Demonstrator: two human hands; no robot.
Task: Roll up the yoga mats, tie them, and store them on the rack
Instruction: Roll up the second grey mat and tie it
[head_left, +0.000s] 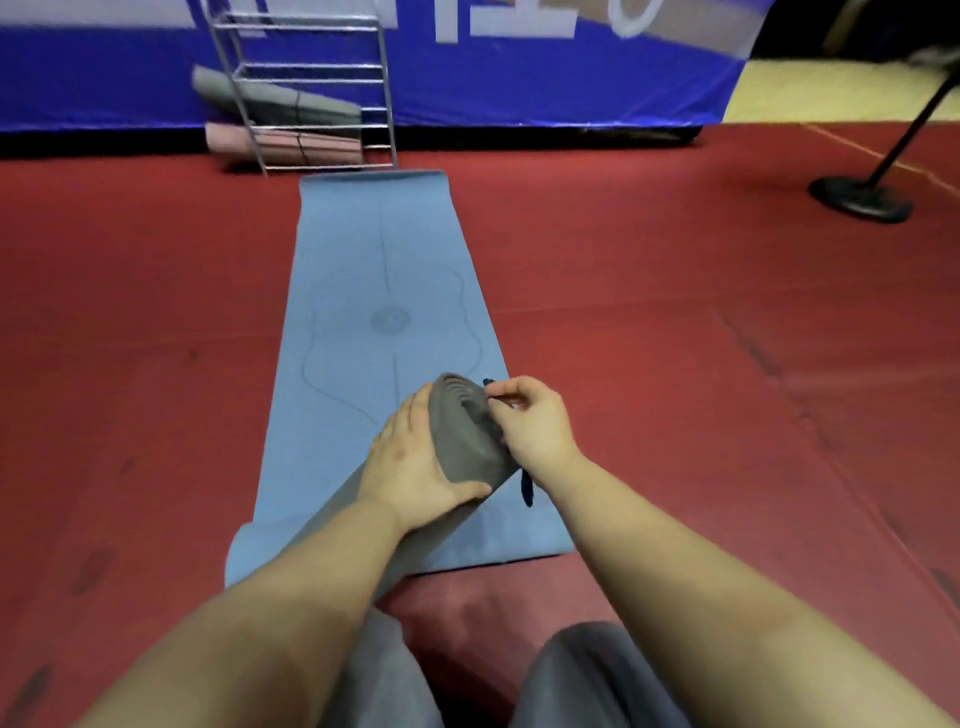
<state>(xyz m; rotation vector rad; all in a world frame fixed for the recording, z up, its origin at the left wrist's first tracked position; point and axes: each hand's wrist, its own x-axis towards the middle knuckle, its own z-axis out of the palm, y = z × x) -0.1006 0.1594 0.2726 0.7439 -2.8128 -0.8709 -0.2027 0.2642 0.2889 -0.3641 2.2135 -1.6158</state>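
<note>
the person is kneeling on a red floor (675, 291), with a rolled grey yoga mat (462, 436) lying at a slant across the near end of a flat blue yoga mat (384, 270). the left hand (415, 462) is wrapping around the roll just behind its spiral end, fingers curling over the far side and the thumb lying along the near side, gripping it. the right hand (535, 415) is sitting against the roll's end face, its thumb and forefinger pinching a dark blue strap (525, 486); one stretch of the strap is showing above the fingers and a loose end is hanging down below the wrist onto the blue mat. whether the strap is going fully around the roll is hidden by the hands.

the blue mat is lying unrolled, running away from the person toward a metal rack (311, 78) standing before a blue banner (519, 78). the rack is holding a rolled grey mat (275, 101) on a middle shelf and a rolled pink mat (280, 145) on the shelf below, each sticking out past the rack's left side. a black stand base (860, 197) is resting on the floor at the far right.
</note>
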